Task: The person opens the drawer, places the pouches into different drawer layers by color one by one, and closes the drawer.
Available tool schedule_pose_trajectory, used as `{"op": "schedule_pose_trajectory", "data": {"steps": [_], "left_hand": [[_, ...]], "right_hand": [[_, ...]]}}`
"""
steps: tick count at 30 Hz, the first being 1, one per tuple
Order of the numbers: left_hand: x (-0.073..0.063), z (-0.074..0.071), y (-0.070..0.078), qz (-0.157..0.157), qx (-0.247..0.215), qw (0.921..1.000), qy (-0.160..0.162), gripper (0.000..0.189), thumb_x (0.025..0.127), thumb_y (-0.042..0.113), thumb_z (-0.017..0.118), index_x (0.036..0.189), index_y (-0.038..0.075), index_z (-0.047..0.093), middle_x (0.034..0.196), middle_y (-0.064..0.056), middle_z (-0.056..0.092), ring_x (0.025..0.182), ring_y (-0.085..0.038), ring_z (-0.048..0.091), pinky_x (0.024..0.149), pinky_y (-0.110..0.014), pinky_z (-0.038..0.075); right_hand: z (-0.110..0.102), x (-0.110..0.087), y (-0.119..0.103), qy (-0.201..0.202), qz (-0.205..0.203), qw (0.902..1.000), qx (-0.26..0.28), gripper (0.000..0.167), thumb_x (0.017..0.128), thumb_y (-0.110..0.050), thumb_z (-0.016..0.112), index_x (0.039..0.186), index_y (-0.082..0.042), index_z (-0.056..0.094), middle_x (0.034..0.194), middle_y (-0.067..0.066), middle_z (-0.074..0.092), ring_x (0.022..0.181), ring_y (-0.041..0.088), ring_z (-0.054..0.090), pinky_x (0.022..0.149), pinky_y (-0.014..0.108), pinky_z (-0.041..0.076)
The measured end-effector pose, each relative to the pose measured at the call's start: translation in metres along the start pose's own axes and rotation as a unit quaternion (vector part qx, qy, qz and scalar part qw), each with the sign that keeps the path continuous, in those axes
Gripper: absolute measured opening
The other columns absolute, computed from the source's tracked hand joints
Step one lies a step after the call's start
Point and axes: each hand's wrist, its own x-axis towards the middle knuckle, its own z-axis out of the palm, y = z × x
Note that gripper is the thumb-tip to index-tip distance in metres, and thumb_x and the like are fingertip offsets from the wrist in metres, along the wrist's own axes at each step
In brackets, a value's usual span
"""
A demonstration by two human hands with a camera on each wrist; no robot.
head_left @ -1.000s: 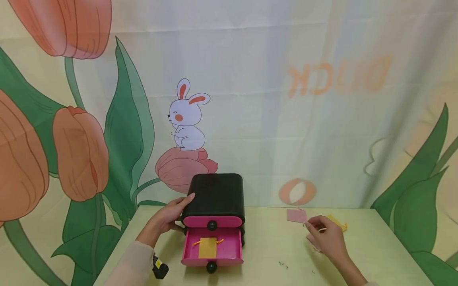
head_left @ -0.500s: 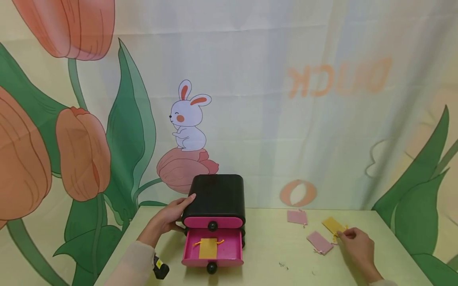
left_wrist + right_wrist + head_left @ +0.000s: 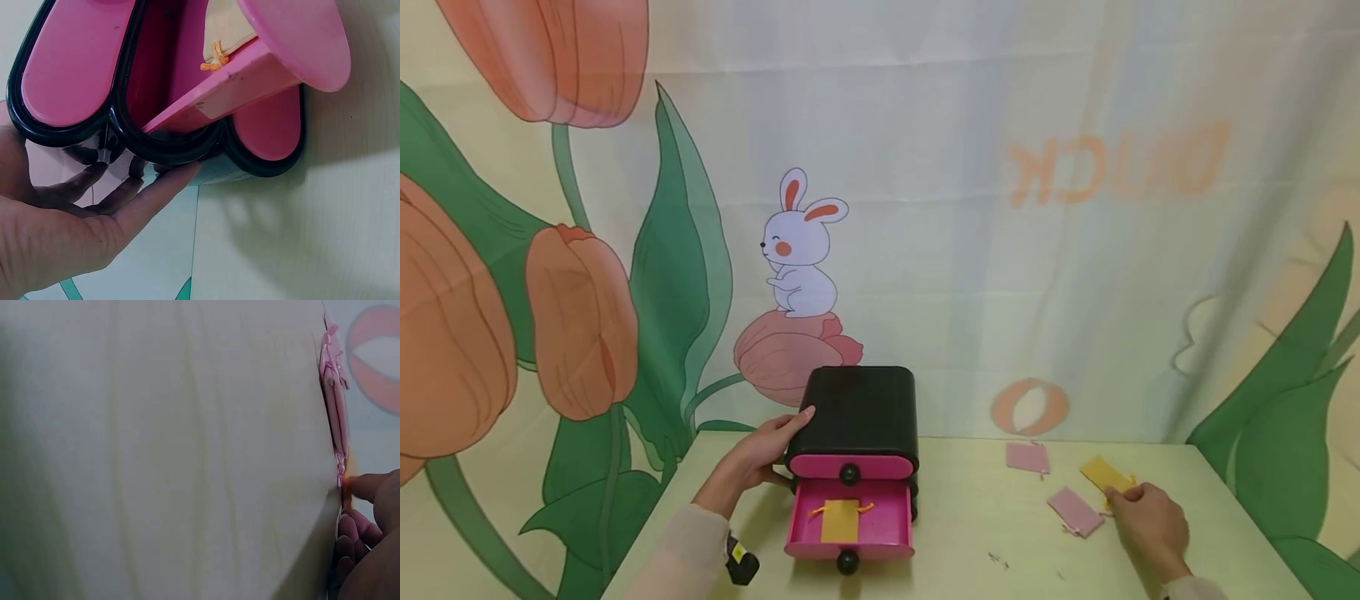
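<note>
My left hand (image 3: 758,457) holds the left side of a small black drawer cabinet (image 3: 865,408), its thumb on top. In the left wrist view the fingers (image 3: 147,199) lie against the cabinet's side. One pink drawer (image 3: 887,525) is pulled out, with a yellow drawstring pouch (image 3: 840,522) lying inside it. Over on the right, my right hand (image 3: 1150,521) pinches the corner of another yellow drawstring pouch (image 3: 1102,472) that lies on the table. Beside it lies a pink drawstring pouch (image 3: 1075,511). In the right wrist view, the fingertips are partly hidden.
Farther back lies a second pink pouch (image 3: 1027,457). The pale table (image 3: 958,533) has small dark marks near its front. Near my left wrist sits a black strap piece with a yellow label (image 3: 741,560). A printed curtain (image 3: 955,250) hangs behind.
My right hand has left the nearer pink pouch, which now lies flat, and moved right to the yellow pouch. My left hand stays on the cabinet.
</note>
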Motion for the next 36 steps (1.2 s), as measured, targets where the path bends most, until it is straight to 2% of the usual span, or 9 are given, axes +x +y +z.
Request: {"op": "schedule_pose_trajectory", "data": {"steps": [4,13,20,25,28,31,33,36], "left_hand": [[0.001,0.002,0.0,0.002,0.0,1.0,0.001,0.108,0.093,0.077,0.06,0.164,0.001,0.027,0.15,-0.03,0.051,0.132,-0.059,0.053,0.079,-0.066,0.061],[-0.002,0.002,0.0,-0.004,-0.004,1.0,0.002,0.105,0.095,0.074,0.061,0.163,0.001,0.028,0.148,-0.031,0.053,0.131,-0.058,0.054,0.079,-0.066,0.061],[-0.003,0.003,-0.001,-0.002,-0.003,1.0,0.001,0.105,0.095,0.074,0.06,0.163,0.001,0.028,0.149,-0.031,0.052,0.13,-0.058,0.054,0.08,-0.066,0.061],[-0.004,0.004,-0.002,-0.004,-0.003,1.0,-0.003,0.106,0.095,0.074,0.061,0.163,0.0,0.027,0.151,-0.031,0.05,0.133,-0.059,0.051,0.081,-0.067,0.06],[-0.003,0.004,-0.002,-0.001,-0.003,1.0,-0.006,0.106,0.095,0.074,0.061,0.163,0.0,0.026,0.152,-0.032,0.048,0.135,-0.06,0.049,0.081,-0.067,0.06],[-0.002,0.004,-0.001,0.0,-0.001,1.0,-0.004,0.107,0.095,0.074,0.061,0.163,0.0,0.026,0.153,-0.032,0.047,0.136,-0.061,0.047,0.081,-0.067,0.06],[-0.002,0.003,0.0,-0.001,0.001,1.0,-0.002,0.108,0.095,0.074,0.06,0.164,0.0,0.024,0.154,-0.032,0.046,0.137,-0.061,0.046,0.082,-0.067,0.06],[-0.001,0.003,0.0,0.0,0.003,1.0,-0.002,0.108,0.095,0.075,0.06,0.164,0.0,0.024,0.154,-0.033,0.046,0.138,-0.062,0.045,0.082,-0.067,0.06]], "right_hand": [[-0.002,0.0,0.003,0.008,-0.008,0.9999,0.006,0.03,0.095,-0.032,0.072,0.089,-0.003,0.065,0.086,0.016,0.069,0.079,0.035,0.064,0.063,0.042,0.043],[-0.009,-0.002,0.008,-0.028,-0.023,0.9984,0.043,0.022,0.096,-0.02,0.071,0.097,0.0,0.063,0.088,0.013,0.064,0.084,0.032,0.059,0.07,0.041,0.04],[-0.007,-0.005,0.01,-0.002,-0.005,0.9962,0.087,0.018,0.093,-0.013,0.071,0.1,0.003,0.064,0.091,0.017,0.065,0.087,0.035,0.058,0.07,0.041,0.042],[-0.011,-0.009,0.009,0.022,0.005,0.9919,0.125,0.017,0.094,-0.012,0.072,0.102,0.003,0.067,0.091,0.014,0.068,0.083,0.026,0.061,0.065,0.031,0.046],[-0.016,-0.013,-0.002,0.023,-0.02,0.989,0.145,0.018,0.096,-0.012,0.075,0.104,0.003,0.069,0.092,0.012,0.071,0.079,0.017,0.061,0.061,0.024,0.047],[-0.021,-0.021,-0.027,0.004,-0.066,0.9825,0.174,0.02,0.098,-0.012,0.077,0.108,0.003,0.07,0.095,0.012,0.074,0.079,0.009,0.064,0.063,0.02,0.051],[-0.024,-0.03,-0.049,-0.023,-0.098,0.975,0.198,0.021,0.099,-0.012,0.076,0.113,0.003,0.069,0.099,0.013,0.075,0.082,0.006,0.065,0.067,0.019,0.054],[-0.029,-0.044,-0.087,-0.057,-0.147,0.9588,0.236,0.02,0.101,-0.011,0.074,0.115,0.002,0.069,0.103,0.013,0.074,0.086,0.007,0.067,0.073,0.019,0.057]]}}
